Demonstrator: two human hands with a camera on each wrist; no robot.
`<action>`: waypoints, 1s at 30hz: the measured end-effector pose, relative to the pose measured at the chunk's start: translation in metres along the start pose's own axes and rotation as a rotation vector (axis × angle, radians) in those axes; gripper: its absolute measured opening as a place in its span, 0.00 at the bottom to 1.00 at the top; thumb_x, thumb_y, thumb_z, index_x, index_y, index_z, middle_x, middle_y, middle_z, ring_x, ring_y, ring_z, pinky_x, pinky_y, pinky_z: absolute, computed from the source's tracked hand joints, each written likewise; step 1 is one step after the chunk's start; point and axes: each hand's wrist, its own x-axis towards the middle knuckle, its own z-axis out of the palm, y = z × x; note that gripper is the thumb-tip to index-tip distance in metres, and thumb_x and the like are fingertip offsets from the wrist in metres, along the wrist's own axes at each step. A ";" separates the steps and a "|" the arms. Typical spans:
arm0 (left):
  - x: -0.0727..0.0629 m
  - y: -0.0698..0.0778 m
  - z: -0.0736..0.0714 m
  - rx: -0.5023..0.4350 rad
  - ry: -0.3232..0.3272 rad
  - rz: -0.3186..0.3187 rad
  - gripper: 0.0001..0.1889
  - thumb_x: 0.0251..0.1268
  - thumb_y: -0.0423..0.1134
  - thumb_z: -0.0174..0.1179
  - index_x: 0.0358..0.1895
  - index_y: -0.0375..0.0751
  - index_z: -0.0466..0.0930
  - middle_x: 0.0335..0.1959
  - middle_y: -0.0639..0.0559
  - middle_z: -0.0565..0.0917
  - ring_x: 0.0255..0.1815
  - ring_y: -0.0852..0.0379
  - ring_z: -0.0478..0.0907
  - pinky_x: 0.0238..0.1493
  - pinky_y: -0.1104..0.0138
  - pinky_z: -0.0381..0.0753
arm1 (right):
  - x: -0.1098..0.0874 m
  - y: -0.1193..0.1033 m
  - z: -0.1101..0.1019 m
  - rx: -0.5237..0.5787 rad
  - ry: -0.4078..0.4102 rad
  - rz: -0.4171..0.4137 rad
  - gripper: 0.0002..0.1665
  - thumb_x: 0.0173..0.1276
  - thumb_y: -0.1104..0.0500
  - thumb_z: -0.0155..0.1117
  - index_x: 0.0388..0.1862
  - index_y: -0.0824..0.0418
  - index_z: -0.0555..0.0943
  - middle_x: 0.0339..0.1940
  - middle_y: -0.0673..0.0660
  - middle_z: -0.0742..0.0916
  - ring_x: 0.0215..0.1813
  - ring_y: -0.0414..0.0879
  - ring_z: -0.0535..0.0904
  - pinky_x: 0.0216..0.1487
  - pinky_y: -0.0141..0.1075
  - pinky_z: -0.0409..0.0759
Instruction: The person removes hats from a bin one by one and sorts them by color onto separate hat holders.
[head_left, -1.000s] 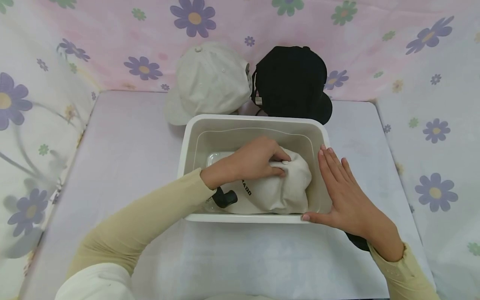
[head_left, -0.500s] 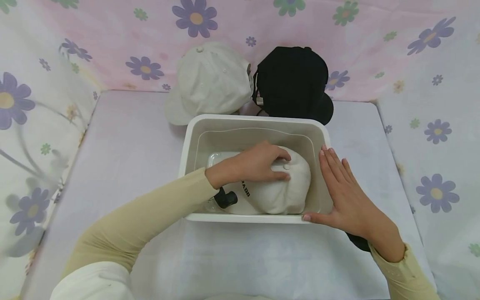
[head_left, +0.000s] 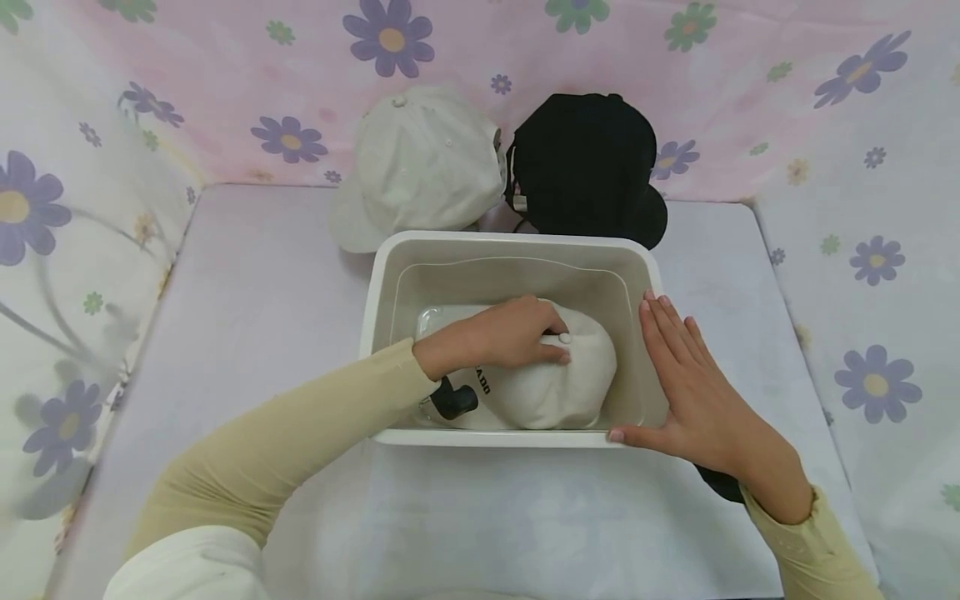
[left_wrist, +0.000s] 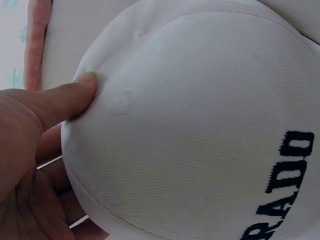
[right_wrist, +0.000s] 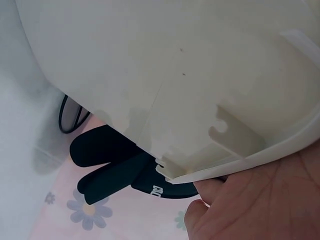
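A white cap (head_left: 588, 367) with dark letters lies in a white plastic bin (head_left: 517, 287), its crown toward the right end. My left hand (head_left: 506, 335) reaches into the bin and pinches the crown beside its top button. In the left wrist view, the thumb presses the cap's cloth (left_wrist: 190, 110) while the other fingers lie partly hidden behind the crown. With straight fingers, my right hand (head_left: 701, 408) rests along the bin's right rim, its thumb at the front corner. The right wrist view shows that palm (right_wrist: 270, 200) against the rim and the bin's outer side.
Behind the bin sit an off-white cap (head_left: 427, 158) on the left and a black cap (head_left: 585, 167) on the right. Flower-patterned cloth (head_left: 225, 75) walls the table (head_left: 247, 275) at the back and sides. The bottom of the bin has a clear plastic piece (head_left: 429, 317) at its left.
My left hand shifted its hold on the crown near the button, and the cap has moved slightly left in the bin. The right hand has stayed at the rim.
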 end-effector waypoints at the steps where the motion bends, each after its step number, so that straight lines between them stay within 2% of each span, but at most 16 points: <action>1: 0.000 0.001 0.000 -0.005 0.004 -0.007 0.10 0.70 0.45 0.66 0.42 0.43 0.90 0.32 0.55 0.86 0.32 0.61 0.75 0.40 0.68 0.76 | 0.000 0.000 0.000 -0.002 0.000 0.001 0.80 0.53 0.21 0.68 0.84 0.63 0.38 0.86 0.62 0.47 0.86 0.53 0.35 0.83 0.46 0.29; 4: -0.001 0.002 -0.002 -0.015 0.012 -0.019 0.09 0.70 0.45 0.67 0.41 0.44 0.91 0.31 0.55 0.86 0.32 0.62 0.73 0.38 0.69 0.74 | 0.000 0.001 0.000 -0.012 -0.001 0.000 0.80 0.52 0.23 0.71 0.84 0.63 0.38 0.86 0.62 0.47 0.86 0.53 0.35 0.83 0.46 0.30; 9: -0.001 0.003 -0.003 -0.031 0.033 -0.018 0.09 0.71 0.45 0.66 0.43 0.45 0.90 0.33 0.55 0.85 0.36 0.60 0.74 0.40 0.67 0.75 | 0.000 0.001 -0.001 -0.028 -0.004 0.008 0.81 0.51 0.26 0.74 0.84 0.63 0.38 0.86 0.62 0.47 0.86 0.53 0.35 0.83 0.45 0.29; 15: -0.004 0.005 -0.009 -0.090 0.088 -0.005 0.10 0.71 0.43 0.65 0.49 0.45 0.89 0.37 0.54 0.86 0.37 0.59 0.77 0.41 0.68 0.76 | 0.000 0.001 -0.001 -0.031 -0.009 0.016 0.80 0.51 0.26 0.74 0.84 0.63 0.38 0.86 0.62 0.47 0.86 0.53 0.35 0.83 0.47 0.30; 22: -0.010 0.008 -0.017 -0.117 0.139 -0.025 0.19 0.72 0.44 0.64 0.62 0.44 0.84 0.57 0.53 0.87 0.55 0.58 0.81 0.56 0.67 0.78 | 0.000 0.001 0.001 -0.018 -0.002 0.018 0.81 0.51 0.26 0.74 0.84 0.64 0.39 0.86 0.62 0.47 0.86 0.52 0.35 0.83 0.45 0.29; 26: -0.014 0.008 -0.022 -0.136 0.194 -0.003 0.20 0.72 0.45 0.65 0.63 0.44 0.83 0.59 0.52 0.86 0.59 0.58 0.81 0.61 0.67 0.77 | 0.000 0.001 0.001 -0.014 -0.001 0.020 0.81 0.50 0.26 0.75 0.84 0.64 0.39 0.86 0.62 0.47 0.86 0.52 0.35 0.83 0.46 0.29; 30: -0.019 0.008 -0.026 -0.164 0.228 0.009 0.21 0.72 0.45 0.65 0.64 0.44 0.82 0.60 0.53 0.85 0.61 0.59 0.80 0.62 0.68 0.76 | 0.000 0.001 0.001 -0.007 -0.002 0.022 0.82 0.49 0.26 0.75 0.84 0.63 0.38 0.86 0.62 0.47 0.86 0.52 0.35 0.83 0.45 0.30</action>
